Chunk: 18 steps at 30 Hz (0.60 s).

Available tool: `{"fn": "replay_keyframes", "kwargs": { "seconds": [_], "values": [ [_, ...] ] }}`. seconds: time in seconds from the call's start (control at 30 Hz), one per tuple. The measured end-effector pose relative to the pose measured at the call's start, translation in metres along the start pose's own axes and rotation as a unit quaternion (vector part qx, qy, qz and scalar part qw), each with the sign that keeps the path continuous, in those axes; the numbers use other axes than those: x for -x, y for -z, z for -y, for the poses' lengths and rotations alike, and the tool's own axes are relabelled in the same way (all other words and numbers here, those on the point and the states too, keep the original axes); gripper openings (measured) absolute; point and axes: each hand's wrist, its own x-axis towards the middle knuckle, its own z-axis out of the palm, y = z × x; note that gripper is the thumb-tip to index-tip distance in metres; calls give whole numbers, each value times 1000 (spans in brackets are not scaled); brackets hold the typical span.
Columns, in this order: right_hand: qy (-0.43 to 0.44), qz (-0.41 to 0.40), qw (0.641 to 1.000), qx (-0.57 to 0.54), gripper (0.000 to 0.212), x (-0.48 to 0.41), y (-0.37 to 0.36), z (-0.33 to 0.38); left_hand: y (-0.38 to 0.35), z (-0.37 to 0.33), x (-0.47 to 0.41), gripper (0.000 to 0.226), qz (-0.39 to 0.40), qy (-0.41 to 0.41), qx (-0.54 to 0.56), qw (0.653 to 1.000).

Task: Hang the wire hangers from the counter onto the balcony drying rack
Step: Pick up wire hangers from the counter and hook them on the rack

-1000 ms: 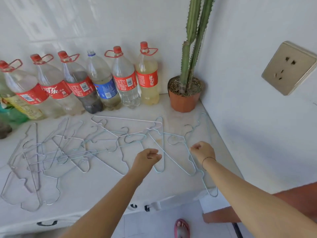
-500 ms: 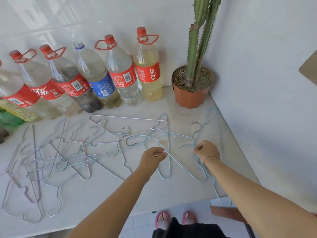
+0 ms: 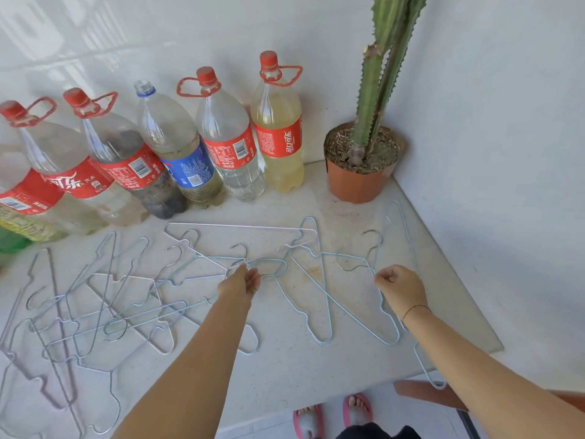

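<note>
Head view, hanger (image 3: pixel 423 366) overhanging counter (image 3: pixel 316 378) edge

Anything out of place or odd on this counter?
Yes. One wire hanger pokes past the counter's front edge on the right; hangers at left lie tangled. The blue-label bottle has no cap.

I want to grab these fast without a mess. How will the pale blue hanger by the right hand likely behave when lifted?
Probably light: the pale blue hanger is only thin wire. It should hold its shape, as its frame lies flat and unbent. Its frame crosses a neighbouring hanger, so it may snag and drag that along.
</note>
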Motion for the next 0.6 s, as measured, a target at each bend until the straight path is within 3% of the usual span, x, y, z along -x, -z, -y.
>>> {"fn": "replay_keyframes", "kwargs": {
  "seconds": [0.23,0.4,0.5,0.57,0.6],
  "values": [
    [13,-13,998,-55,5,7,-3,13,-14,-5,-19,13,-9,18,64,998],
    [19,-24,997,-64,8,11,-6,20,-16,0,-24,32,-50,-13,-9,999],
    [22,-22,997,-72,9,16,-3,23,-19,-1,-18,34,-27,15,55,998],
    [22,-20,997,-72,9,18,-2,26,-21,-7,-6,27,-58,-23,49,997],
    [21,-18,997,-74,9,18,-2,27,-23,-11,-6,24,-75,-3,88,993]
  ]
}}
